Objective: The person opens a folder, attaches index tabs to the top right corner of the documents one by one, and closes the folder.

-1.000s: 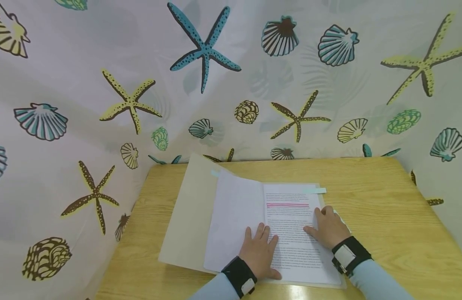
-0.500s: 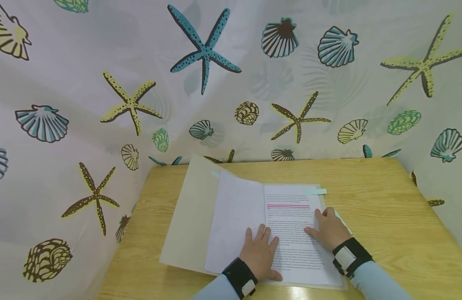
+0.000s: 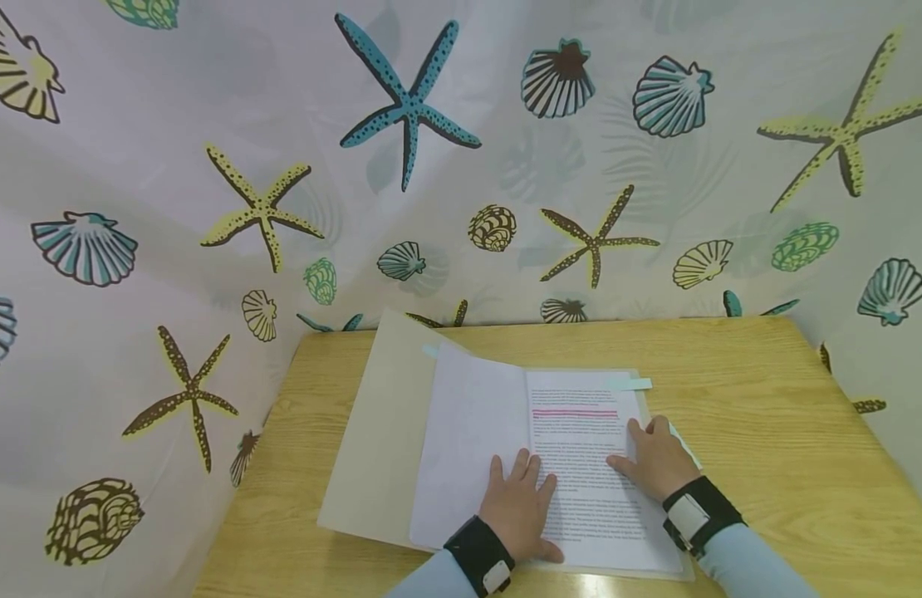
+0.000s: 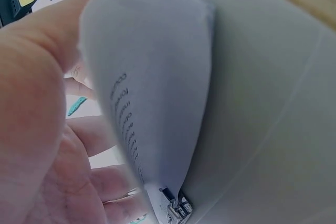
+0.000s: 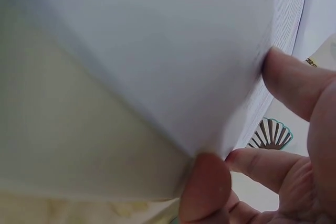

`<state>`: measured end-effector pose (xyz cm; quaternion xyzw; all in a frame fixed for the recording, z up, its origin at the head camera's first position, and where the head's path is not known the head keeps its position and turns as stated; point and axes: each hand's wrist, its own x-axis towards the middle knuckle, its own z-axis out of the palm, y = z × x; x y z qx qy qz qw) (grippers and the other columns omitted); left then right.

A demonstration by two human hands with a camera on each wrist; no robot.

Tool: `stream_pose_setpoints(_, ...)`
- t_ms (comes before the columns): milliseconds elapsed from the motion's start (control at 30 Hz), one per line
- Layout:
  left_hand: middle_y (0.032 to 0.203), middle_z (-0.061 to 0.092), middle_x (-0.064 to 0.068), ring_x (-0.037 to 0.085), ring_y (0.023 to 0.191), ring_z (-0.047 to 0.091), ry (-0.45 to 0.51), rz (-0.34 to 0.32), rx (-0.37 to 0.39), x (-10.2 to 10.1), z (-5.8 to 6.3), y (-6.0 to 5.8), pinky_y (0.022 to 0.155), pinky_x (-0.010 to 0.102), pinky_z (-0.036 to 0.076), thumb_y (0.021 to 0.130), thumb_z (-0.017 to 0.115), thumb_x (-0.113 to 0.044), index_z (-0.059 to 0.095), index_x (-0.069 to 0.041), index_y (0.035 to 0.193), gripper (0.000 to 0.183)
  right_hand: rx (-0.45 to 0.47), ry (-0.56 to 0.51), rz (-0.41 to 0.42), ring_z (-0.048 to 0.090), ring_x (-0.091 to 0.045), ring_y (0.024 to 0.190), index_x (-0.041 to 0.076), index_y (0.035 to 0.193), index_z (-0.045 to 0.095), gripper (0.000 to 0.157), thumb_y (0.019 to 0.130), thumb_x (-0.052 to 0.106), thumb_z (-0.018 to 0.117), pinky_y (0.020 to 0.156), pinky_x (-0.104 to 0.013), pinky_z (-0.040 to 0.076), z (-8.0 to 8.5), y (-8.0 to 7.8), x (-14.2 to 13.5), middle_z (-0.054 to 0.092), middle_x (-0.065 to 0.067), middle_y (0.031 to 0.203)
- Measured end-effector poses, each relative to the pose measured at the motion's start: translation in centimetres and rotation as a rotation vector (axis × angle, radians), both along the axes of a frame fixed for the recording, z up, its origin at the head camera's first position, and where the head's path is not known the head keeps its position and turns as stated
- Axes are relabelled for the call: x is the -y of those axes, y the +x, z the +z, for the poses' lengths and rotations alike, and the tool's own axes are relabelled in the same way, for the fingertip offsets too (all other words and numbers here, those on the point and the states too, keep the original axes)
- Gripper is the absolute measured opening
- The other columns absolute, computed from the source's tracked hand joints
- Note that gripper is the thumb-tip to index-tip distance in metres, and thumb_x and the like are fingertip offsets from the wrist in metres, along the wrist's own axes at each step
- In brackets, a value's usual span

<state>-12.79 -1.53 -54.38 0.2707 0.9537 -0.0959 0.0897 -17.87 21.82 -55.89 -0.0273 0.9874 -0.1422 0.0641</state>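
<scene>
An open cream file folder [image 3: 371, 448] lies on the table, its left cover partly raised. Inside are printed sheets; a page with pink-highlighted lines [image 3: 581, 515] faces up on the right, and a blank turned page [image 3: 468, 415] leans left. My left hand [image 3: 515, 511] rests on the sheets near the fold, fingers spread. My right hand [image 3: 659, 457] holds the right edge of the sheets; in the right wrist view, fingertips [image 5: 206, 184] curl at the paper's edge while other digits press the printed side. A metal clip [image 4: 178, 208] shows at the paper's edge in the left wrist view.
The wooden table [image 3: 790, 448] extends around the folder. A curtain with printed starfish and shells [image 3: 461, 166] encloses the back and sides. Pale blue tabs [image 3: 631, 384] stick out from the folder. Black straps [image 3: 702, 515] circle both wrists.
Both hands and the sheets stay in place. Only the head view shifts slightly, so the scene sits a little lower.
</scene>
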Motion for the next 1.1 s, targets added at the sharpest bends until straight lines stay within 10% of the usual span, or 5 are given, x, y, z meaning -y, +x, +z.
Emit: stream_pose_setpoints(1100,0.152,0.036,0.005,0.027,0.143,0.026,0.006,0.001,0.011,0.13,0.08,-0.05,0.105,0.059,0.029,0.056,0.063,-0.084,0.044,-0.027,0.145,0.107,-0.065,0.008,-0.091,0.054,-0.026,0.061,-0.015,0.128,0.043,0.084,0.073,0.036,0.083,0.047,-0.038,0.044,0.34,0.35,0.61,0.059,-0.028,0.088)
